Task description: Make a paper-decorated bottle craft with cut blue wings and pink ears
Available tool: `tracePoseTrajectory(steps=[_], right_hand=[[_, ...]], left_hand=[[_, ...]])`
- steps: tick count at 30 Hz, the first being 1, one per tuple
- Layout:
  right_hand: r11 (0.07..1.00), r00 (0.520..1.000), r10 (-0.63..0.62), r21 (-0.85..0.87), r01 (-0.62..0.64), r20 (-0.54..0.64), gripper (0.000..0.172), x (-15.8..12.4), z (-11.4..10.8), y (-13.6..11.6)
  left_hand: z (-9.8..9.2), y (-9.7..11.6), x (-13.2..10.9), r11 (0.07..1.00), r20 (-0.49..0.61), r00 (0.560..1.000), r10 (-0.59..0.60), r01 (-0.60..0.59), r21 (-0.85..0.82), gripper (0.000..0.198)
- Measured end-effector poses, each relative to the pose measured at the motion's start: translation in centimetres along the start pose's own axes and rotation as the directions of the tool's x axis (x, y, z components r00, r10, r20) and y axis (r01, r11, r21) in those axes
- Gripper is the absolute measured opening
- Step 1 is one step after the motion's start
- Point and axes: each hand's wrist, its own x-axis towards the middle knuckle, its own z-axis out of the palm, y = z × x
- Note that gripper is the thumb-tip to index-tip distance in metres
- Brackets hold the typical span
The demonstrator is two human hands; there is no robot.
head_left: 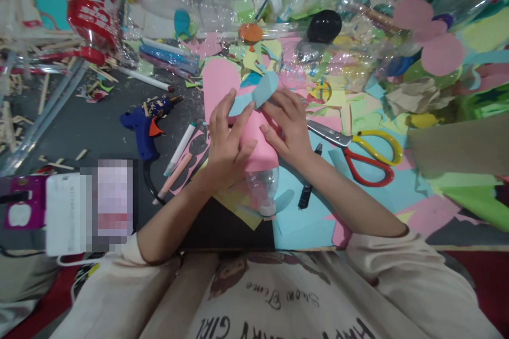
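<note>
A clear plastic bottle lies on the table, its neck toward me, with pink paper wrapped round its body. My left hand is curled against the wrap's left side, its fingertips by a light blue paper piece. On the right side, my right hand closes round the wrap, fingertips near the rounded blue paper piece. Both blue pieces lie across the far end of the wrap. Behind my left hand is a pink paper sheet with a rounded top.
Scissors and a black pen lie right of the bottle. To the left are a blue glue gun and a marker. Paper scraps and plastic bottles crowd the back; a phone lies front left.
</note>
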Motion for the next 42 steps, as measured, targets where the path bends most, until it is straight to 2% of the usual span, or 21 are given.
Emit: tracePoseTrajectory(steps=[5,11,17,24,32,35,42], right_hand=[[0.999,1.000,-0.009,0.032,0.009,-0.021,0.050,-0.1,0.1,-0.1],[0.999,1.000,0.004,0.037,-0.004,0.010,0.054,-0.4,0.2,0.0],[0.998,1.000,0.015,0.068,-0.016,0.020,0.053,-0.4,0.3,0.0],[0.993,0.997,-0.054,0.098,0.059,-0.055,0.048,-0.5,0.5,0.2],[0.978,0.982,-0.145,0.130,0.161,-0.121,0.045,-0.4,0.2,0.1],[0.980,0.983,-0.153,0.109,0.164,-0.103,0.044,-0.3,0.0,-0.1],[0.981,0.981,-0.165,0.090,0.174,-0.100,0.040,-0.1,0.1,-0.4]], left_hand=[[0.1,0.0,0.0,0.997,0.017,0.998,-0.068,0.069,-0.046,0.072],[0.5,-0.5,0.1,1.000,-0.020,1.000,-0.009,0.008,-0.019,0.066],[0.3,-0.5,0.1,0.997,0.021,0.998,-0.061,0.061,-0.047,0.071],[0.6,-1.2,0.2,0.991,-0.004,1.000,-0.015,0.014,-0.130,0.070],[0.7,-1.1,0.0,0.994,-0.069,0.997,0.045,-0.052,-0.094,0.064],[0.7,-1.0,0.0,0.995,-0.077,0.995,0.066,-0.072,-0.072,0.065],[0.7,-0.7,-0.4,0.998,-0.060,0.997,-0.051,0.048,-0.048,0.062]])
